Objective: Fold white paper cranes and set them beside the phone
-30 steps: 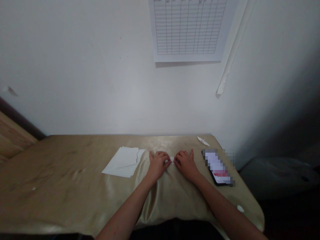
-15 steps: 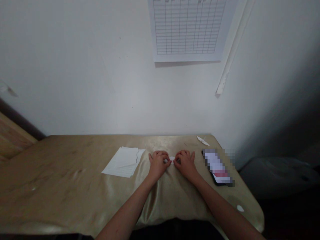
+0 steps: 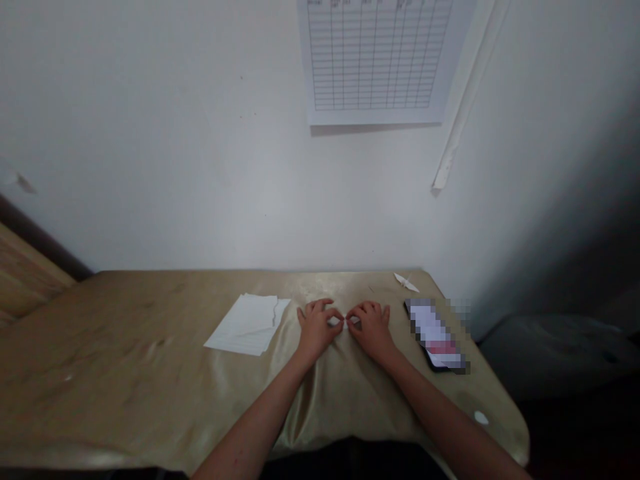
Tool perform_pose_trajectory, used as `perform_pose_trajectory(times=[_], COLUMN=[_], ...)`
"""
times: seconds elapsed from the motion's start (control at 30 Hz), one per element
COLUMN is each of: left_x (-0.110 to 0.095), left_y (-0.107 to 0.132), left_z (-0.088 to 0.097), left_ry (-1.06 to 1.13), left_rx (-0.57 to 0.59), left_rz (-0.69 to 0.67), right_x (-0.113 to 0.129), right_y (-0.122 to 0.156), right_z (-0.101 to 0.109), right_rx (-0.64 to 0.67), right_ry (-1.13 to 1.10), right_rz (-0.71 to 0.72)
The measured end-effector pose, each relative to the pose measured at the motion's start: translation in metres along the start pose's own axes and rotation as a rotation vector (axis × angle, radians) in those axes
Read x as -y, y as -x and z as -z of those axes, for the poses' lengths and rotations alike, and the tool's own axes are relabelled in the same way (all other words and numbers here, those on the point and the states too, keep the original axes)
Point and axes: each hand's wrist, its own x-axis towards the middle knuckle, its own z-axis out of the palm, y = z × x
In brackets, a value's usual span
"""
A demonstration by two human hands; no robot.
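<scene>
Item: left hand (image 3: 317, 327), bare, thumb and forefinger pinching a small white paper (image 3: 335, 321), the other fingers curved and slightly fanned. Item: right hand (image 3: 371, 328), a near mirror of the first, thumb and forefinger pinching the same paper from its other side; the tips of both hands nearly meet. The paper lies low at the tabletop, between the two hands, mostly hidden by fingers; its folds are too small for me to make out. Item: table (image 3: 125, 347), under a shiny tan cover, creased beside the left forearm. Item: loose stack of white sheets (image 3: 245, 323), to the left of the left hand and apart from it, one sheet with a ragged edge. Item: phone (image 3: 434, 330), lying to the right of the right hand, screen lit, partly blurred. Item: folded white piece (image 3: 406, 283), wing-shaped, beyond the phone near the far right corner. Item: white scrap (image 3: 481, 418), near the right edge, beside the right forearm. Item: printed grid sheet (image 3: 375, 60), on the pale wall (image 3: 175, 167) above
</scene>
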Motion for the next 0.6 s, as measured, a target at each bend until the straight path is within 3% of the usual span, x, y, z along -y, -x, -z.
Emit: perform_pose_trajectory(times=[0.3,0.6], left_x=[0.0005,0.003], left_y=[-0.0006,-0.0041], left_z=[0.0003,0.0072], left_ry=[-0.018,-0.029], left_rx=[0.009,0.103], left_rz=[0.03,0.048], right_x=[0.001,-0.0073], right_y=[-0.0017,-0.0044], right_z=[0.0026,0.0007], right_rx=[0.012,0.084], right_ry=[0.0,-0.039], right_rz=[-0.028,-0.029])
